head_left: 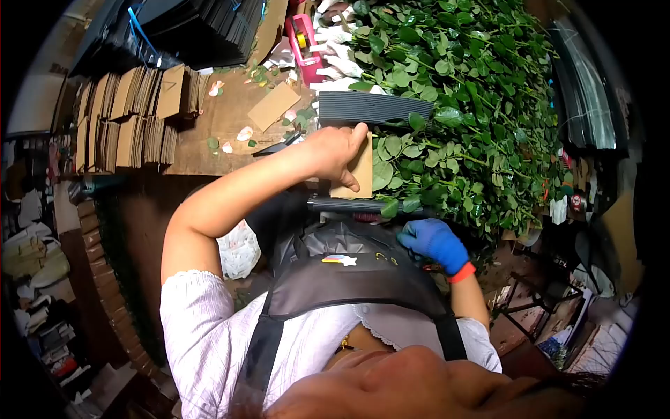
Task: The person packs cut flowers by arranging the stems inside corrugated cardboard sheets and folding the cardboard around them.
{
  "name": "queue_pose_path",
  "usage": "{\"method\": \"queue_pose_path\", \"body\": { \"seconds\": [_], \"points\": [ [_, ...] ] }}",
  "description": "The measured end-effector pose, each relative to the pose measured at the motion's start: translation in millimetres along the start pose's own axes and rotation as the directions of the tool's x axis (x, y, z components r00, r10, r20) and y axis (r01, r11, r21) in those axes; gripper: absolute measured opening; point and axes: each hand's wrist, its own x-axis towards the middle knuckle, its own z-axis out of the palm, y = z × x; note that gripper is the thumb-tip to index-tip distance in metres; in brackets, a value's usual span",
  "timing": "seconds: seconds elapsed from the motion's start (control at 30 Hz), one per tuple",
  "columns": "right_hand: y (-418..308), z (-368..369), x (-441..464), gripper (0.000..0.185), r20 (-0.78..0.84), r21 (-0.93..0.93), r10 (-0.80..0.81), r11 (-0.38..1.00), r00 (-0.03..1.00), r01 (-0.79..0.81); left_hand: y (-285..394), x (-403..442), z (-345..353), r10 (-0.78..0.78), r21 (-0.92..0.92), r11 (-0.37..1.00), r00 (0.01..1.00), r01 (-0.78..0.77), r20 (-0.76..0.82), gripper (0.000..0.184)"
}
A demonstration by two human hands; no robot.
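My bare left hand (340,155) reaches across to a piece of brown cardboard (363,167), its thumb and forefinger spread over it. The other fingers are hidden under the palm. Beyond the hand lies a black ribbed sheet (377,107), and another dark ribbed edge (335,204) shows on the near side, close to my apron. Leafy green stems (447,153) extend rightward from the cardboard. My right hand (434,241), in a blue glove with a red cuff, is closed beside the near edge of the leaves. Whatever its fingers hold is hidden.
Several stacks of cardboard pieces (129,115) stand on the wooden table (199,143) at left. Black sheets (199,31) are piled behind. A pink tape dispenser (302,49) sits by white-wrapped bundles (340,59). A loose cardboard piece (274,107) lies among petals.
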Motion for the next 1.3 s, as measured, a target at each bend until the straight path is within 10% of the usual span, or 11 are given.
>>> {"method": "queue_pose_path", "body": {
  "seconds": [0.07,0.17,0.23,0.3,0.63,0.7,0.77,0.9,1.0,1.1,1.3],
  "points": [
    [30.9,40.8,27.3,0.047,-0.121,-0.283,0.111,0.949,0.986,-0.141,2.1,0.4,-2.6,-0.010,0.016,1.000,1.000,0.010,0.024,0.089],
    [-4.4,33.1,6.0,0.047,-0.459,0.243,-0.266,0.880,0.848,0.407,-4.5,0.1,4.2,0.009,0.012,1.000,1.000,-0.009,-0.023,0.090],
    [-46.7,-10.7,-6.9,0.057,-0.592,0.063,-0.600,0.631,0.538,0.773,-9.4,1.3,8.4,0.039,0.013,0.999,0.998,-0.039,-0.044,0.076],
    [-80.7,-36.7,-1.3,0.060,-0.739,-0.266,-0.570,0.736,0.360,0.622,-15.4,5.6,14.7,0.032,0.038,0.999,0.998,-0.030,-0.047,0.063],
    [-85.0,-82.5,80.6,0.024,-0.609,-0.337,-0.413,0.908,0.678,0.250,-19.0,3.2,-23.0,0.036,-0.029,0.999,0.999,-0.035,0.037,0.037],
    [-86.3,-87.1,86.0,0.022,-0.610,-0.173,-0.333,0.942,0.719,0.289,-2.9,-14.9,-29.7,0.075,0.200,0.977,0.997,-0.066,-0.034,0.030],
    [-84.2,-85.5,91.0,0.021,-0.602,-0.125,-0.280,0.958,0.747,0.258,-0.7,-37.0,13.0,0.463,0.442,0.847,0.817,-0.295,-0.343,0.041],
    [-90.5,-91.9,81.6,0.022,-0.562,-0.150,-0.289,0.957,0.775,0.248,17.4,-74.3,69.6,0.473,0.606,0.764,0.830,-0.220,-0.296,0.052],
    [-91.3,-101.3,75.3,0.027,-0.674,-0.231,-0.420,0.901,0.608,0.366,8.7,-67.9,75.6,0.481,0.593,0.777,0.808,-0.212,-0.340,0.052],
    [-111.1,-142.5,80.2,0.036,-0.747,-0.602,-0.647,0.756,0.154,0.256,5.3,-60.9,85.4,0.495,0.599,0.776,0.782,-0.200,-0.379,0.052],
    [-89.0,-134.1,80.3,0.039,-0.467,-0.644,-0.718,0.676,0.516,0.358,2.1,-59.8,83.5,0.532,0.641,0.745,0.744,-0.185,-0.404,0.051]
  ]
}}
